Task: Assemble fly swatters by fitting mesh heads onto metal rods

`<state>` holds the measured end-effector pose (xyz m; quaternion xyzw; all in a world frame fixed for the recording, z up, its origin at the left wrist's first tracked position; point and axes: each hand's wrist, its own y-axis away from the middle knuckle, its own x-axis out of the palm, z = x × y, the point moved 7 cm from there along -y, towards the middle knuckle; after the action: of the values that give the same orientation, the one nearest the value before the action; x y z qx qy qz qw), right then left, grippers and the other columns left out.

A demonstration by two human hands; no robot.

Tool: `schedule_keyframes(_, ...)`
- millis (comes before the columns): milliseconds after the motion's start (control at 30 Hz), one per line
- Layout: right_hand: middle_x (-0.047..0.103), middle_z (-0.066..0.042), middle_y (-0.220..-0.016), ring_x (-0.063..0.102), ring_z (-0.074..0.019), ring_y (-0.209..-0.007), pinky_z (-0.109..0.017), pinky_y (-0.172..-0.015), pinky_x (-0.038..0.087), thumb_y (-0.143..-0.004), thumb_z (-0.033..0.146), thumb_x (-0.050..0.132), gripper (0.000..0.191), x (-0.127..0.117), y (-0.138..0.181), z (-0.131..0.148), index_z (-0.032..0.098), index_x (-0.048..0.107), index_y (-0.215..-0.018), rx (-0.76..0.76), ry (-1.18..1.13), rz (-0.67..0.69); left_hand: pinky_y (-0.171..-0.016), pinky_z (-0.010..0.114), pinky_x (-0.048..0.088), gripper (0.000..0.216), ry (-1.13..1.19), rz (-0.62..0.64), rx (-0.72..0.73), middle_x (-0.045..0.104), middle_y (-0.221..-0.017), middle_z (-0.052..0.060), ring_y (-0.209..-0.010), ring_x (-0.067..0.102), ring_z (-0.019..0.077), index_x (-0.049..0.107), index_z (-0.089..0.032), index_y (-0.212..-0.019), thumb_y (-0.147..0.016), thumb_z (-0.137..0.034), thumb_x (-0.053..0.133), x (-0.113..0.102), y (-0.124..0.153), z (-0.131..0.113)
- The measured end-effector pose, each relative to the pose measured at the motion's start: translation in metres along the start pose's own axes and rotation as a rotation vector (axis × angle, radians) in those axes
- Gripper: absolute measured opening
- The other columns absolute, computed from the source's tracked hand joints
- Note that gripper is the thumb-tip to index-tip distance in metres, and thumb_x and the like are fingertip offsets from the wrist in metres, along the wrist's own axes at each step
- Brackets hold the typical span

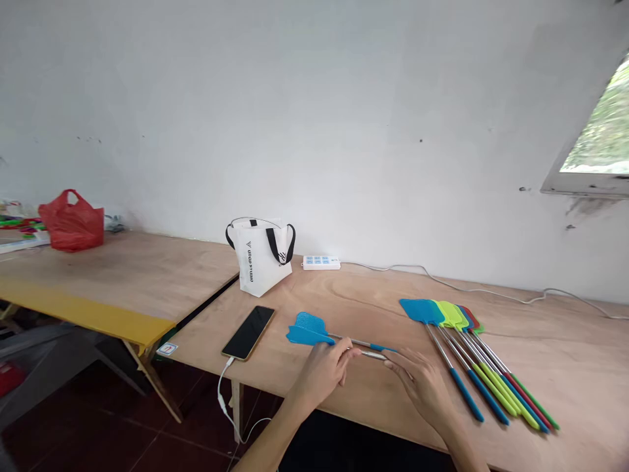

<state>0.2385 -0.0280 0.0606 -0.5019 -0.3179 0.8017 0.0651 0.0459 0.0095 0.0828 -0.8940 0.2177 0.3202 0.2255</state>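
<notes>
A blue fly swatter (305, 336) with a metal shaft is held sideways in both hands, low over the front of the table. My left hand (325, 368) is closed around it just below the head. Around its handle end my right hand (415, 375) is closed, hiding most of the grip. Right behind it, a second blue fly swatter (314, 320) lies on the wood, its handle partly covered by my right hand. Fanned out to the right is a row of several fly swatters (452, 313) in blue, yellow-green, red and green, heads overlapping and handles toward me.
A phone (249, 332) on a white cable lies left of my hands. Behind it stands a white bag (263, 262) with black handles, beside a power strip (321, 263) whose cord follows the wall. Another table (147, 269) carries a red plastic bag (73, 223).
</notes>
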Motion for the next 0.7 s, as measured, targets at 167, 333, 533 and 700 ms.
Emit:
schedule_keyframes(167, 0.073, -0.004, -0.085, 0.070, -0.0198, -0.078, -0.028, -0.066, 0.049, -0.107, 0.044, 0.035, 0.042, -0.001, -0.002, 0.023, 0.031, 0.075, -0.110, -0.014, 0.061, -0.010, -0.055, 0.022, 0.032, 0.030, 0.045, 0.003, 0.002, 0.048, -0.045, -0.007, -0.046, 0.051, 0.0133, 0.053, -0.022, -0.079, -0.106, -0.035, 0.045, 0.005, 0.000, -0.007)
schedule_keyframes(333, 0.075, -0.003, -0.092, 0.071, -0.0198, -0.084, -0.026, -0.067, 0.050, -0.108, 0.044, 0.035, 0.040, 0.003, -0.004, 0.029, 0.032, 0.072, -0.117, 0.006, 0.073, 0.036, -0.057, 0.022, 0.035, 0.029, 0.100, 0.037, -0.029, 0.051, -0.047, -0.007, -0.049, 0.054, 0.0135, 0.054, -0.022, -0.081, -0.105, -0.037, 0.046, 0.001, -0.002, 0.000)
schedule_keyframes(533, 0.075, -0.003, -0.095, 0.071, -0.0190, -0.087, -0.025, -0.070, 0.051, -0.107, 0.045, 0.035, 0.040, 0.006, -0.002, 0.025, 0.032, 0.072, -0.113, 0.027, 0.014, 0.091, -0.055, 0.022, 0.031, 0.032, 0.061, 0.064, -0.033, 0.053, -0.050, -0.007, -0.051, 0.054, 0.0134, 0.051, -0.022, -0.078, -0.104, -0.041, 0.049, -0.003, -0.002, 0.001)
schedule_keyframes(700, 0.075, -0.003, -0.094, 0.070, -0.0192, -0.088, -0.026, -0.070, 0.049, -0.108, 0.043, 0.034, 0.040, 0.008, -0.002, 0.023, 0.029, 0.070, -0.099, 0.034, 0.022, 0.133, -0.054, 0.023, 0.031, 0.030, 0.031, 0.070, -0.007, 0.054, -0.051, -0.006, -0.051, 0.054, 0.0136, 0.053, -0.023, -0.080, -0.104, -0.039, 0.048, -0.002, -0.002, 0.002)
